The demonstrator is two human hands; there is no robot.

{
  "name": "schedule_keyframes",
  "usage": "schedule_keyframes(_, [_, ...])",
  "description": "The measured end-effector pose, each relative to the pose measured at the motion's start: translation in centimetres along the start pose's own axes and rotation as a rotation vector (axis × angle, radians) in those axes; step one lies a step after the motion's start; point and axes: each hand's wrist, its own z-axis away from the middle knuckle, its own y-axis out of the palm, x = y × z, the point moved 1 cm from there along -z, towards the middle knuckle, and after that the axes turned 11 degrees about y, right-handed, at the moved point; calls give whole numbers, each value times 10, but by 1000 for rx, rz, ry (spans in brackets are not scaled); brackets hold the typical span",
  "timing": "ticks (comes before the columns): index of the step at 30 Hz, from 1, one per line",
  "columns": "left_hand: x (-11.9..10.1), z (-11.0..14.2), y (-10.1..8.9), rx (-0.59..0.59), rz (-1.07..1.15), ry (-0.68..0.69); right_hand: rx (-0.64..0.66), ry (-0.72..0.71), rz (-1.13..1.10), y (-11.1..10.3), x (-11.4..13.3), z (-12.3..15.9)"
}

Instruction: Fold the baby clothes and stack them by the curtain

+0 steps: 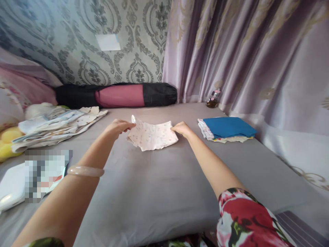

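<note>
Apparently straightening a pale spotted garment [154, 135], at the step in hand, pulled wide over the middle of the bed [154, 192]. Taking the garment as the clock's centre, gripping its nine o'clock end with the left hand [118, 127], fingers clamped on the upper corner; pinching its three o'clock end with the right hand [182, 128], thumb and fingers likewise closed on the cloth. Judging from the dip in the twelve o'clock edge, would call next for an even outward pull, with neither corner let slip. Out at three o'clock, well apart, see a folded stack topped by a blue cloth [231, 127]; out at nine, a loose pile of clothes [59, 128].

Cannot tell the garment's kind, number of layers, or contact or gap between its six o'clock edge and the bed. Masked by coarse squares at eight o'clock: most of a flat thing [48, 175], unidentifiable, just beside a white rounded object [15, 181], cut off by the frame. Hidden under the blue cloth: all but the rims of the lower pieces.
</note>
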Motion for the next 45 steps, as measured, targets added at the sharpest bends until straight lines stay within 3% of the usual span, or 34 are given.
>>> schedule_keyframes(4, [-20, -8, 24, 17, 96, 44, -70, 39, 29, -41, -7, 3])
schedule_keyframes(10, [-65, -7, 81, 103, 305, 151, -150, 169, 20, -114, -32, -5])
schedule_keyframes(18, [-135, 10, 175, 247, 562, 253, -338, 341, -2, -209, -97, -29])
schedule_keyframes(24, [-171, 22, 246, 342, 639, 250, -430, 473, 92, -262, -132, -30])
schedule_keyframes(28, [-188, 28, 280, 359, 681, 253, -450, 512, 162, -283, -143, -26])
schedule_keyframes(32, [-197, 28, 302, 362, 678, 260, -487, 496, 213, -296, -154, -31])
schedule_keyframes(45, [-179, 20, 335, 385, 667, 152, -510, 519, 289, -298, -168, -46])
